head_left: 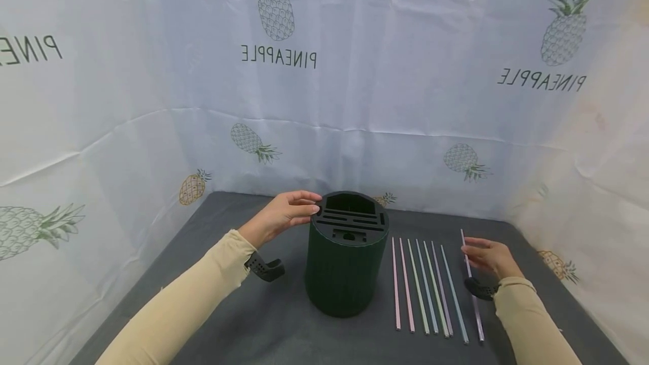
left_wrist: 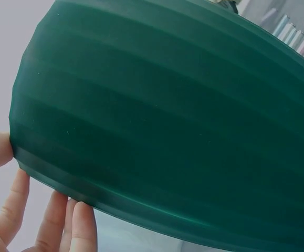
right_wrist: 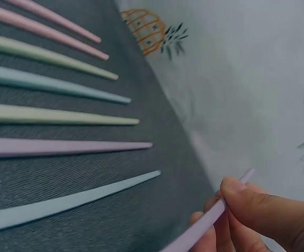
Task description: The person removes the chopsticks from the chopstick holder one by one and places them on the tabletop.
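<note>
A dark green ribbed cylinder, a knife and utensil holder with a slotted black top, stands upright on the table. At its upper left edge is my left hand; the left wrist view shows fairly straight fingers and the thumb touching the holder's side and rim. My right hand pinches a lilac chopstick between thumb and fingers near its thin end. The other end of this chopstick points toward the front of the table. To its left, several pastel chopsticks lie roughly side by side, thin ends away from me.
A dark grey cloth covers the table. White curtains with pineapple prints hang behind it and at both sides. Dark straps are on both wrists.
</note>
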The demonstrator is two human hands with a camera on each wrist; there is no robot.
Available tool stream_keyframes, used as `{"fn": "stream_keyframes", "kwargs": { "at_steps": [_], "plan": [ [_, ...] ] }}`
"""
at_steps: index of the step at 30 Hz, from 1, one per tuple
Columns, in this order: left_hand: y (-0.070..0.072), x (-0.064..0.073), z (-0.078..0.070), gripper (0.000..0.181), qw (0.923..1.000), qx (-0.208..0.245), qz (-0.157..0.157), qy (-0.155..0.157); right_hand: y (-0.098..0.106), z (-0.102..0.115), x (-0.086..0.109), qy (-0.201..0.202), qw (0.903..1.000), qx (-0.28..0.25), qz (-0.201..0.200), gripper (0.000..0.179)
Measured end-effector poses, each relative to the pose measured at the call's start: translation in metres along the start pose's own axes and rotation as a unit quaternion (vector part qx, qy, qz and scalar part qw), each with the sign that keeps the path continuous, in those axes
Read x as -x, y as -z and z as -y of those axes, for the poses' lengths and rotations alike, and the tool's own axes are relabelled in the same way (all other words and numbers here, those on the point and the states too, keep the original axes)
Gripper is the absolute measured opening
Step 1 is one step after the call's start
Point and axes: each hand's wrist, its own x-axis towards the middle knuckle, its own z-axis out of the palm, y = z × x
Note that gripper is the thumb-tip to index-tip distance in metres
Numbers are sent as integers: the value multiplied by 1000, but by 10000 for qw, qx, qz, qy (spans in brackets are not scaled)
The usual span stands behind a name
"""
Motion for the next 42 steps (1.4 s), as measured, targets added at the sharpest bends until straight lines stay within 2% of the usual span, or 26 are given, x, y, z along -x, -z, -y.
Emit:
{"fn": "stream_keyframes", "kwargs": {
  "at_steps": [4,10,22,42],
  "plan": [
    [-1,0,0,43,10000,13,-17,-4,-5,-12,-4,54,9998,159,-89,55],
    [0,-1,0,43,10000,27,-24,-2,-12,-21,-8,122,9993,345,-106,50],
    [1,0,0,43,10000,-21,19,-48,-24,-29,-16,-141,9969,639,-436,54],
    [0,2,0,43,10000,-35,11,-42,-27,-29,-13,21,9965,794,-253,46]
  ]
}}
